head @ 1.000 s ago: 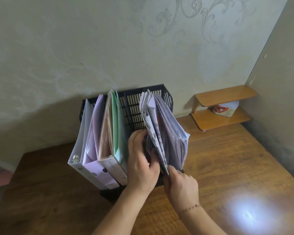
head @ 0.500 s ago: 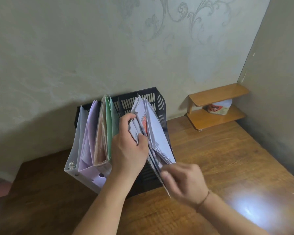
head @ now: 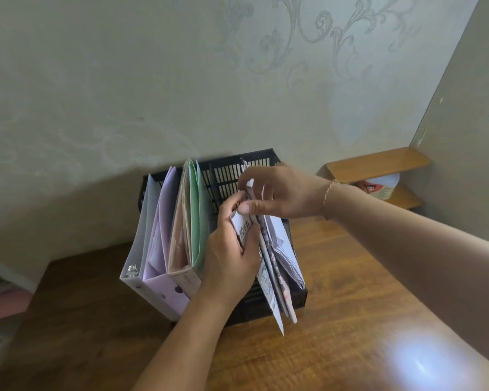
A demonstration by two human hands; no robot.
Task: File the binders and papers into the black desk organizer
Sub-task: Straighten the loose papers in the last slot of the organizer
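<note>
The black desk organizer (head: 232, 176) stands on the wooden table (head: 350, 292) with its back against the wall (head: 124, 80), its mesh rear panel showing above the contents. Its left slots hold 4 upright items pressed side by side: a white ring binder (head: 141, 249), a lilac binder (head: 161, 244), a peach folder (head: 180, 238) and a green folder (head: 196, 221); their spines jut past the organizer's front edge. The slot just right of the green folder shows bare black mesh.

In the right-hand slot stands a sheaf of papers (head: 280, 258), tilted so its lower front corner overhangs the organizer's front edge and reaches down toward the table. The left hand (head: 232, 258) grips the left face of the sheaf, fingers curled over its top edge and thumb on the printed sheet. The right hand (head: 280, 193) comes in from the right above the organizer and pinches the sheaf's upper edge between thumb and curled fingers.

Right of the organizer the table runs bare up to a small wooden corner shelf (head: 378, 165) by the side wall, which holds a white container (head: 384, 187). A bright light patch (head: 415, 359) lies on the table's near right part.
</note>
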